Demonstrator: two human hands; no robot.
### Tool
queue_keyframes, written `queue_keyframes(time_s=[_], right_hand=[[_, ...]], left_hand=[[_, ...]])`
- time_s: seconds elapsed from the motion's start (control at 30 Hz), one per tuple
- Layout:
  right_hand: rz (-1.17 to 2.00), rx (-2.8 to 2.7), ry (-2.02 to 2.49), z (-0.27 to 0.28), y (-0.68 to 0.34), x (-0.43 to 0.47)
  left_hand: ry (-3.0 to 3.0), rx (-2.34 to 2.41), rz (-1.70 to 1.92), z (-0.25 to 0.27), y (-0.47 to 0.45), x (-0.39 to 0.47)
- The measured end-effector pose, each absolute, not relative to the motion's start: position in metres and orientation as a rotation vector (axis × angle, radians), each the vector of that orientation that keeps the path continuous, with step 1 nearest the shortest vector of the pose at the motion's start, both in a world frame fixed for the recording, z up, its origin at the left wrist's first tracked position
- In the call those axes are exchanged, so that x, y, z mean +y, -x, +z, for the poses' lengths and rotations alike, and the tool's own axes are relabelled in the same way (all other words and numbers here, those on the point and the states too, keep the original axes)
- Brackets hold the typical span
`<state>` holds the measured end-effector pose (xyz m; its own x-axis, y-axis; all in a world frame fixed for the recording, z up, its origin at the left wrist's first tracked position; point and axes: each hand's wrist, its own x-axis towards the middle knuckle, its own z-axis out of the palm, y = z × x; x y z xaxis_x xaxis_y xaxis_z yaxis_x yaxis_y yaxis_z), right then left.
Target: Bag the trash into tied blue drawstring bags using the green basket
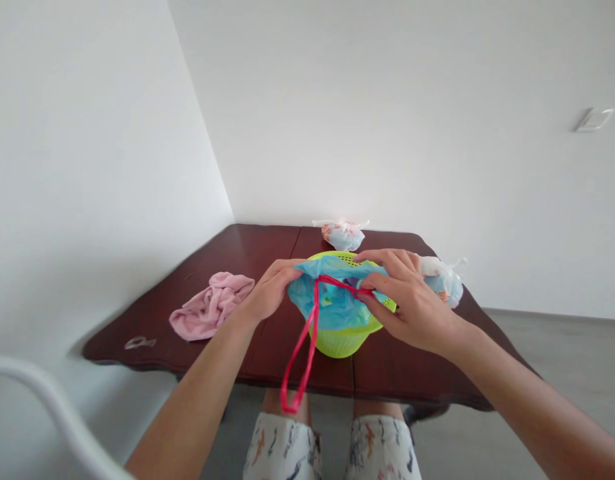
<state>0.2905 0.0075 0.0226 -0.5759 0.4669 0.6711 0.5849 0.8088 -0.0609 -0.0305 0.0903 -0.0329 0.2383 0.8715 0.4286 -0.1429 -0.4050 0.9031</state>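
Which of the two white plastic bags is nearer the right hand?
The bag at the table's right side, just beyond the right hand; the other white bag sits behind the green basket, near the back wall.

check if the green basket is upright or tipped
Upright: the green basket stands rim up, narrower base down on the table.

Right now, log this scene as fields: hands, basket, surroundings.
left hand: gripping the left edge of the blue bag
right hand: holding the blue bag's right side, where the red drawstring runs
green basket: on the table, beneath the blue bag
left side: pink cloth
beyond basket: far plastic bag
right side: second plastic bag, partly hidden
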Motion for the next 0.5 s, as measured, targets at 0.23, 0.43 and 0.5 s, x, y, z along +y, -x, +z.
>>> queue_keyframes(time_s=[0.23,0.43,0.5], right_hand=[[0.122,-2.055,0.656,0.026,-0.297,0.004],[0.512,-1.917,0.618,0.028,-0.288,0.005],[0.554,-1.855,0.656,0.028,-0.286,0.006]], left_hand=[[-1.647,0.795,1.437,-0.027,0.024,0.095],[-2.207,0.478,1.522,0.007,0.021,0.059],[-2.459,0.371,1.27,0.018,0.021,0.049]])
